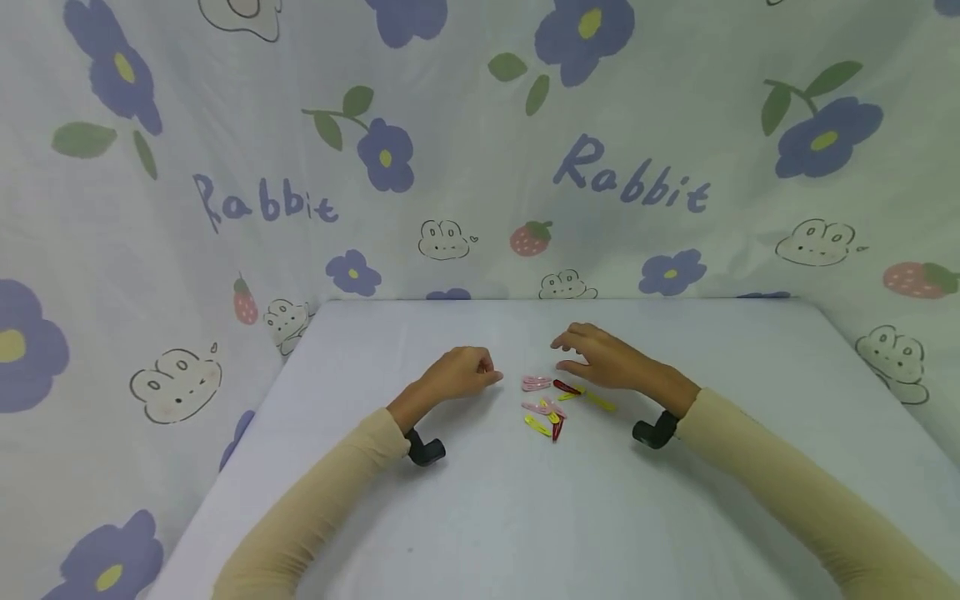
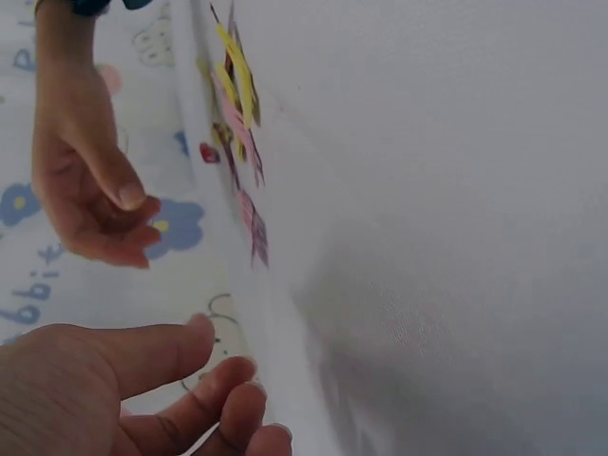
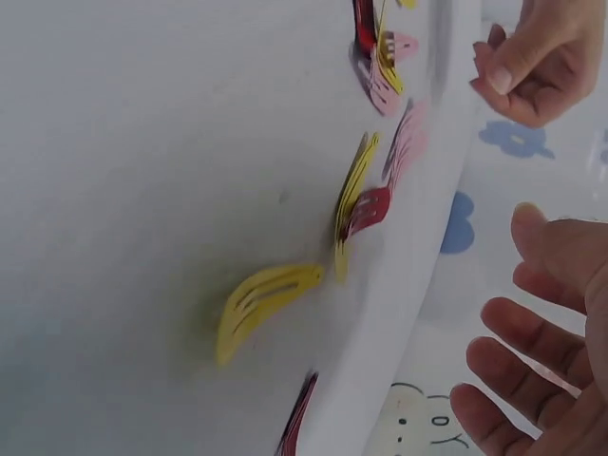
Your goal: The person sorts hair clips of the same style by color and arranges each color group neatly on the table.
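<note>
Snap hair clips in pink, yellow and red lie in a loose cluster between the two hands. Pink clips point(image 1: 536, 383) are at the cluster's far left, beside a red clip point(image 1: 567, 387) that overlaps a yellow one. A yellow clip point(image 3: 266, 302) shows large in the right wrist view, with a dark red clip point(image 3: 296, 418) beyond it. My left hand point(image 1: 459, 372) hovers left of the cluster, fingers loosely bent and holding nothing. Over the table on the far right side of the clips, my right hand point(image 1: 603, 358) is spread with thumb and fingers apart, nothing in it.
A white table point(image 1: 480, 517) spreads under the clips and both forearms. Behind it hangs a curtain point(image 1: 480, 150) printed with flowers, rabbits and strawberries. Dark wrist cameras point(image 1: 427, 450) sit on both wrists, under the beige sleeves.
</note>
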Motion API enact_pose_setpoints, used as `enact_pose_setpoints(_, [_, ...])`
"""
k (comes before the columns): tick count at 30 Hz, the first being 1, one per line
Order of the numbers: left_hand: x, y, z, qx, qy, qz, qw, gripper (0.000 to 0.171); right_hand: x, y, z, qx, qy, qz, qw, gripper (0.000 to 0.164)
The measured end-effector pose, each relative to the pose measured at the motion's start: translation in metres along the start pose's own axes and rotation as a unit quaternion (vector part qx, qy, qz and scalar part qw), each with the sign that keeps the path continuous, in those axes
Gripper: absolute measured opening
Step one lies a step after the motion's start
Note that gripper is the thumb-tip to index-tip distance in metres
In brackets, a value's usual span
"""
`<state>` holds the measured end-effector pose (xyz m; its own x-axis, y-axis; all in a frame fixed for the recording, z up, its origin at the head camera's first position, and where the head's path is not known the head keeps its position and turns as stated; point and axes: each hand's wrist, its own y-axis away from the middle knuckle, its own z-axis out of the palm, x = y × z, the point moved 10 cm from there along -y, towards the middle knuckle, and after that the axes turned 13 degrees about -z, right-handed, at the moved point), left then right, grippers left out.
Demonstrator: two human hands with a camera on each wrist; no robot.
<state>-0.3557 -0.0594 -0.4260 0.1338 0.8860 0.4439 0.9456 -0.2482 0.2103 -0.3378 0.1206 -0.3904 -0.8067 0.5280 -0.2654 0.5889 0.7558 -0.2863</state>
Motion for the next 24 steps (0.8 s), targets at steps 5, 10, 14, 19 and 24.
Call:
enact_pose_setpoints(5, [0.007, -0.006, 0.01, -0.015, 0.006, -0.001, 0.9999, 0.023, -0.002, -0.013, 0.012, -0.028, -0.029, -0.011, 0.999, 0.031])
enact_pose_setpoints(10, [0.013, -0.01, 0.019, -0.027, 0.009, -0.004, 0.9996, 0.022, -0.002, -0.02, 0.024, -0.056, -0.042, -0.018, 0.997, 0.026])
enact_pose_setpoints(14, [0.017, -0.01, 0.027, -0.033, 0.013, -0.008, 0.9993, 0.019, -0.001, -0.024, 0.036, -0.078, -0.064, -0.017, 0.995, 0.02])
enact_pose_setpoints(19, [0.024, -0.009, 0.034, -0.038, 0.033, -0.011, 0.9987, 0.02, 0.001, -0.027, 0.048, -0.099, -0.068, -0.008, 0.993, 0.013])
enact_pose_setpoints(24, [0.027, -0.009, 0.037, -0.026, 0.036, -0.024, 0.9987, 0.024, 0.001, -0.03, 0.053, -0.094, -0.05, -0.015, 0.994, 0.007])
